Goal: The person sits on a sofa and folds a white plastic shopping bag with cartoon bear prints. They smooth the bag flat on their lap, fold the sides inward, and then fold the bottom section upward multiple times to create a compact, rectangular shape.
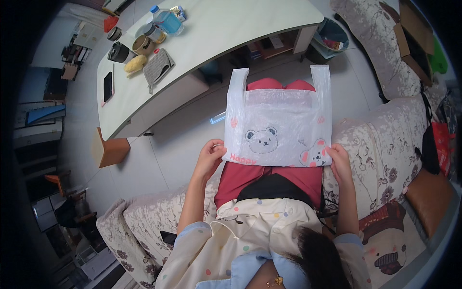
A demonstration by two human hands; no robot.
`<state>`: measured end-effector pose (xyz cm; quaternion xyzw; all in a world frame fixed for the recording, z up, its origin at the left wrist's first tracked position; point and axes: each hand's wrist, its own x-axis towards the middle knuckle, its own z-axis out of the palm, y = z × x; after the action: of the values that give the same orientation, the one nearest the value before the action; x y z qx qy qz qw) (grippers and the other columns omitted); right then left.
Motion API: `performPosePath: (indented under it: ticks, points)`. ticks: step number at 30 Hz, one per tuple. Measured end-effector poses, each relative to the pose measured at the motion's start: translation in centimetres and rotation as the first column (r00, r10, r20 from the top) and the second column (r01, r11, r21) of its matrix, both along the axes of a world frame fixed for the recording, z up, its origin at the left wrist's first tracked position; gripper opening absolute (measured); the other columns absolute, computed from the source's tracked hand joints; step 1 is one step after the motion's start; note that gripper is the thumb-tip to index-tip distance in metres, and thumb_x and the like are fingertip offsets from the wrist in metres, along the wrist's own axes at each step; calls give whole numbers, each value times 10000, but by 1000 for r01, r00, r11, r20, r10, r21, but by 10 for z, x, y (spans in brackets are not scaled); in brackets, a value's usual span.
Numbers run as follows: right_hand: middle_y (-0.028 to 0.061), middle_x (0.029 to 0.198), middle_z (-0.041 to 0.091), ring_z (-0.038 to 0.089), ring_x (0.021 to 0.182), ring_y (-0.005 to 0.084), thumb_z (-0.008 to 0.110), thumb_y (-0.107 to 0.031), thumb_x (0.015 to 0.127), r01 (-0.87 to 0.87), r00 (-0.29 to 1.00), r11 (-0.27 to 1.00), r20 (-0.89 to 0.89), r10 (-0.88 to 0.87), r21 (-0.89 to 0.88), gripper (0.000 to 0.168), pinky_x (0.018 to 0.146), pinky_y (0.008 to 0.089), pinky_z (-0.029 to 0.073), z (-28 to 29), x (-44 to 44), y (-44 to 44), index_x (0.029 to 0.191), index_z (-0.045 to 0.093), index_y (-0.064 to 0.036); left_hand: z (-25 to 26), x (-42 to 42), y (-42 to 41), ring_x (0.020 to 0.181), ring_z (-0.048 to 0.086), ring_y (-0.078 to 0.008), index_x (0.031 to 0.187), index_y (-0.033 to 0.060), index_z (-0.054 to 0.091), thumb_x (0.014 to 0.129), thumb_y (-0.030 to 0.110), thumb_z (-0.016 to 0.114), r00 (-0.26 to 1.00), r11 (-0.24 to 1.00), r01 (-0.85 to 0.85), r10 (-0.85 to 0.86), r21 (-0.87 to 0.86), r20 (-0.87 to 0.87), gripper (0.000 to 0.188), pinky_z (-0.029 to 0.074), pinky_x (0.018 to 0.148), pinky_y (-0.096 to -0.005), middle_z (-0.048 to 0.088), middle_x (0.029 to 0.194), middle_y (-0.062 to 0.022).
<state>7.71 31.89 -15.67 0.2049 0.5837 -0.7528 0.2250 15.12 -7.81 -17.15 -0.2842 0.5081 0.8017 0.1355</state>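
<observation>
A white plastic carrier bag (285, 123) printed with cartoon bears and pink lettering lies flat across my lap, over red trousers (234, 184). Its two loop handles point away from me. My left hand (212, 155) pinches the bag's near left corner between thumb and fingers. At the near right corner, my right hand (338, 159) grips the edge in the same way. The plastic is spread smooth between both hands. Behind the bag's mouth, my knees (265, 83) show in red.
A white table (223, 29) ahead bears a blue-liquid bottle (168, 21), cups, a grey cloth (158, 68) and a phone (108, 86). A lined waste bin (326, 39) stands at its right end. Beneath me is a floral-covered sofa (379, 144); a brown stool (110, 148) is left.
</observation>
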Motion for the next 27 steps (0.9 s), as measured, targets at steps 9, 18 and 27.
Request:
performPosePath:
  ticks: [9,18,27]
  points:
    - [10,808,574,519,728,76,544,-170,869,-144,985,938,-46,167,317,179,653,212,409,3,-20,5,932,570,-4,8,-35,-21,882,526,-83,1076,55,536,850,275,592,990,914,133,-138,-382,13,320,414,769,-248,578,952,-4]
    - [36,878,604,545,778,99,560,-248,863,-63,992,990,-97,76,126,272,697,240,408,20,-98,-23,986,583,-6,26,-142,-5,853,527,-94,1072,29,539,834,262,616,988,930,150,-151,-337,21,342,417,757,-242,574,941,-29]
    - [50,915,615,558,828,103,580,-192,848,-62,981,954,-160,113,294,271,736,247,427,13,-102,-26,1031,576,7,17,-148,-7,795,584,-157,1026,-18,527,813,130,625,988,987,145,-139,-75,71,278,474,750,-295,590,915,-79]
